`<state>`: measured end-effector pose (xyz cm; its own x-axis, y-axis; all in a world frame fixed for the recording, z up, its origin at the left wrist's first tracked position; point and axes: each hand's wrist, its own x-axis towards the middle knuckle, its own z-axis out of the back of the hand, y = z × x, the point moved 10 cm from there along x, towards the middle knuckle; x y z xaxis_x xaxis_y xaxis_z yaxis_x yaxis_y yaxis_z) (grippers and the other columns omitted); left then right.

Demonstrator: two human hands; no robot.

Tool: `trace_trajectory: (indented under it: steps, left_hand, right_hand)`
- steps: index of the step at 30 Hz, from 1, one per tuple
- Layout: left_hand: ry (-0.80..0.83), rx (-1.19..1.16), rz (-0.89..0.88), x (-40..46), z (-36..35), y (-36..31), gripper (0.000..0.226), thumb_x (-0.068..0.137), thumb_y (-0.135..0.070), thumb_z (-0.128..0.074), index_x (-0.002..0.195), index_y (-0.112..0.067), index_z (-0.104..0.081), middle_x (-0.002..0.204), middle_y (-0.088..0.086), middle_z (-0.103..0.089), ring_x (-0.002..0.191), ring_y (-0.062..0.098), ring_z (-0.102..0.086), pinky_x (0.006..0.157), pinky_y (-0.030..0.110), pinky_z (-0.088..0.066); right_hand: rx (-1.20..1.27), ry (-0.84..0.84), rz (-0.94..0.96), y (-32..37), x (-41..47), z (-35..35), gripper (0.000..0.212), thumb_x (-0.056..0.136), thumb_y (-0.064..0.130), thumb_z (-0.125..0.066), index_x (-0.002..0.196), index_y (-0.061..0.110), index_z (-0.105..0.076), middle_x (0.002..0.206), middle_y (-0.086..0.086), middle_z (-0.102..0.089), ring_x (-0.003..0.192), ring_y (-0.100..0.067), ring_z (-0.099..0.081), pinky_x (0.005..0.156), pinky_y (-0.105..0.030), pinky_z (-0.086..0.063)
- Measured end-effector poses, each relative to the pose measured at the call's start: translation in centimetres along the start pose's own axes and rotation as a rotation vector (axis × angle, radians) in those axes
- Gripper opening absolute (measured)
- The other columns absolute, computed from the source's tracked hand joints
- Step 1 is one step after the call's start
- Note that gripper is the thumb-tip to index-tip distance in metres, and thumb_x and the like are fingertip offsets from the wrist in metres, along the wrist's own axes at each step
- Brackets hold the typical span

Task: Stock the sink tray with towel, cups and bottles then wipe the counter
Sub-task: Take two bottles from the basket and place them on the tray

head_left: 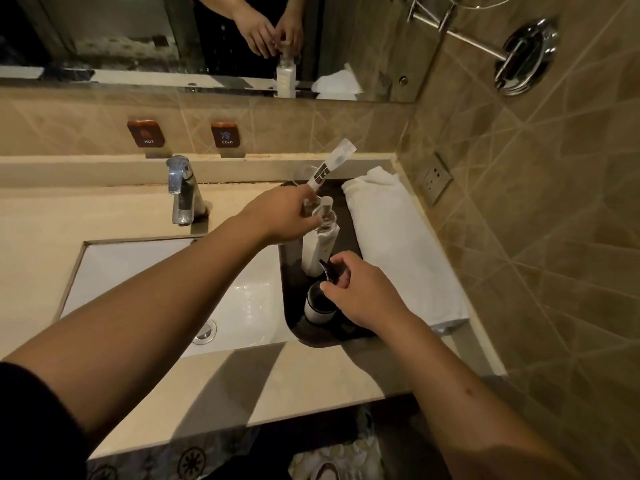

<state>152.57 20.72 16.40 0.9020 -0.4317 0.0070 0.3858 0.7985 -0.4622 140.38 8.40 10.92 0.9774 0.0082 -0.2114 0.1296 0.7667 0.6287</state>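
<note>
A dark tray (349, 216) sits on the counter to the right of the sink. A folded white towel (398, 244) lies along its right side. A white pump bottle (317, 249) stands in the tray, and my left hand (282, 218) grips its clear pump top. In front of it stands a dark pump bottle (317, 306); my right hand (360, 289) is closed on its black pump head. A clear glass cup (304, 173) with a wrapped item sticking out (332, 162) stands at the tray's far end, partly hidden behind my left hand.
A chrome faucet (181, 190) stands behind the white sink basin (156, 282). The beige counter (242, 386) runs in front. A wall socket (434, 178) and tiled wall are on the right. A mirror (207, 36) hangs above, and a chrome towel ring (523, 57) is mounted upper right.
</note>
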Motion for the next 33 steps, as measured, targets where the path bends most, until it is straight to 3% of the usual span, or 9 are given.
trace_trajectory:
  steps: [4, 7, 10, 14, 16, 22, 33]
  left_hand:
    - [0.011, 0.042, 0.084, -3.4, 0.8, 1.8, 0.045, 0.088, -0.049, -0.064, 0.123, -0.022, -0.059, 0.108, 0.001, -0.071, 0.086, 0.017, -0.061, 0.072, 0.033, -0.05]
    - [0.033, 0.06, 0.158, -7.1, 1.3, 3.2, 0.041, 0.09, -0.049, -0.062, 0.121, -0.022, -0.061, 0.111, 0.002, -0.071, 0.09, 0.016, -0.061, 0.08, 0.034, -0.054]
    - [0.019, 0.06, 0.226, -11.1, 2.0, 4.1, 0.039, 0.091, -0.047, -0.062, 0.12, -0.022, -0.063, 0.113, 0.001, -0.07, 0.091, 0.014, -0.062, 0.075, 0.029, -0.05]
    - [-0.019, 0.06, 0.325, -17.2, 2.9, 5.1, 0.036, 0.09, -0.047, -0.063, 0.118, -0.024, -0.064, 0.111, -0.002, -0.069, 0.089, 0.011, -0.061, 0.074, 0.026, -0.046]
    - [-0.02, 0.064, 0.378, -19.9, 3.1, 5.7, 0.036, 0.09, -0.047, -0.063, 0.118, -0.025, -0.064, 0.11, -0.004, -0.068, 0.089, 0.009, -0.061, 0.076, 0.027, -0.047]
    - [-0.044, 0.08, 0.572, -29.7, 3.2, 8.4, 0.035, 0.089, -0.05, -0.062, 0.115, -0.026, -0.064, 0.107, -0.007, -0.068, 0.088, 0.009, -0.062, 0.071, 0.026, -0.045]
    - [-0.037, 0.033, 0.743, -44.7, 3.4, 15.2, 0.038, 0.089, -0.05, -0.06, 0.119, -0.026, -0.062, 0.111, -0.005, -0.067, 0.092, 0.01, -0.061, 0.077, 0.026, -0.046]
  right_hand:
    - [-0.048, -0.059, 0.039, 0.8, -0.8, 1.6, 0.048, 0.091, 0.042, -0.066, 0.133, 0.034, -0.045, 0.08, 0.015, -0.056, 0.073, -0.009, -0.06, 0.071, -0.024, -0.053]
    - [-0.073, -0.086, 0.094, 1.9, -1.4, 2.6, 0.044, 0.091, 0.044, -0.066, 0.13, 0.035, -0.048, 0.079, 0.017, -0.056, 0.072, -0.007, -0.06, 0.064, -0.019, -0.048]
    - [-0.087, -0.111, 0.159, 3.6, -2.0, 3.2, 0.038, 0.09, 0.044, -0.067, 0.124, 0.035, -0.052, 0.08, 0.02, -0.055, 0.071, -0.004, -0.057, 0.062, -0.018, -0.044]
    - [-0.09, -0.103, 0.318, 7.5, -3.6, 2.7, 0.032, 0.09, 0.045, -0.066, 0.118, 0.034, -0.056, 0.092, 0.015, -0.061, 0.078, -0.007, -0.061, 0.071, -0.026, -0.055]
    - [-0.106, -0.105, 0.423, 9.7, -4.7, 2.0, 0.029, 0.09, 0.046, -0.066, 0.115, 0.034, -0.058, 0.091, 0.017, -0.058, 0.076, -0.003, -0.058, 0.067, -0.024, -0.053]
    - [-0.197, 0.026, 0.622, 14.6, -8.0, -4.5, 0.027, 0.091, 0.05, -0.06, 0.113, 0.034, -0.059, 0.1, 0.013, -0.056, 0.082, -0.007, -0.056, 0.072, -0.028, -0.053]
    - [-0.423, 0.226, 0.615, 18.7, -12.2, -16.9, 0.03, 0.088, 0.049, -0.059, 0.11, 0.03, -0.062, 0.104, 0.007, -0.064, 0.084, -0.013, -0.06, 0.076, -0.033, -0.055]
